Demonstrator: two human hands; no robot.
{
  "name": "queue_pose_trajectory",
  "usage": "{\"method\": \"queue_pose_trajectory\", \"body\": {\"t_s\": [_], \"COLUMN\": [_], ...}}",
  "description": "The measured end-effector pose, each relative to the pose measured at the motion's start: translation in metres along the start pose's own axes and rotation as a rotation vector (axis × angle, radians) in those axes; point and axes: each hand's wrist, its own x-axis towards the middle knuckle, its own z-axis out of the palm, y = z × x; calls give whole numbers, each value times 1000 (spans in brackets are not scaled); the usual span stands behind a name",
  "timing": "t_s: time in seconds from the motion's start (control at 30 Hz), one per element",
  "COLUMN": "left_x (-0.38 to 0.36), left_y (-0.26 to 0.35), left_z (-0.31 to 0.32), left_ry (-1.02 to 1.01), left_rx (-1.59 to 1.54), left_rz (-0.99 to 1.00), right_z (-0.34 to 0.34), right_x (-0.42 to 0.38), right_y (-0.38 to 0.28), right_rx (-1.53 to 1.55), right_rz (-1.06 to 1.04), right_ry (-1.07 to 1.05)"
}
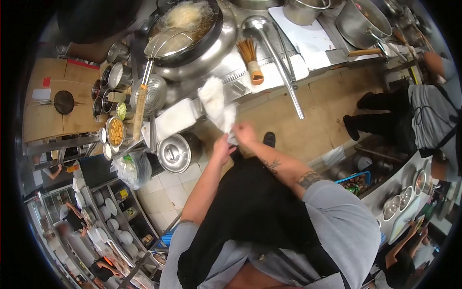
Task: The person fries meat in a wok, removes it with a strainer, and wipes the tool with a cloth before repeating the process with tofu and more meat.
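Both my hands are together at the edge of the steel cooking counter, gripping a white cloth that hangs up from them over the counter edge. My left hand pinches the cloth's lower end. My right hand, on a tattooed forearm, grips it just beside the left. I wear a black apron over a grey shirt.
A large wok holds frying food, with a wire skimmer on its rim. Beside it lie a bamboo brush and a ladle. A lidded pot and a bowl of fried pieces sit left. Another person stands right.
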Motion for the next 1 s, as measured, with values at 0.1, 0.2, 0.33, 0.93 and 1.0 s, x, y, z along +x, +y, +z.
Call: {"method": "queue_pose_trajectory", "body": {"t_s": [0.1, 0.2, 0.33, 0.93, 1.0], "left_x": [2, 13, 18, -1, -7], "left_y": [-1, -16, -18, -13, -9], "left_z": [6, 1, 5, -38, -41], "left_ry": [-64, -66, 11, 33, 13], "left_rx": [-52, -30, -17, -425, -459], "left_rz": [-68, -89, 37, 300, 273], "right_z": [-10, -19, -20, -227, -222], "right_x": [-7, -5, 3, 227, 258], "right_y": [5, 10, 5, -28, 2], "right_rx": [240, 207, 153, -380, -416], "right_rz": [-5, -66, -128, 7, -57], "right_ry": [-359, -357, -277, 71, 39]}}
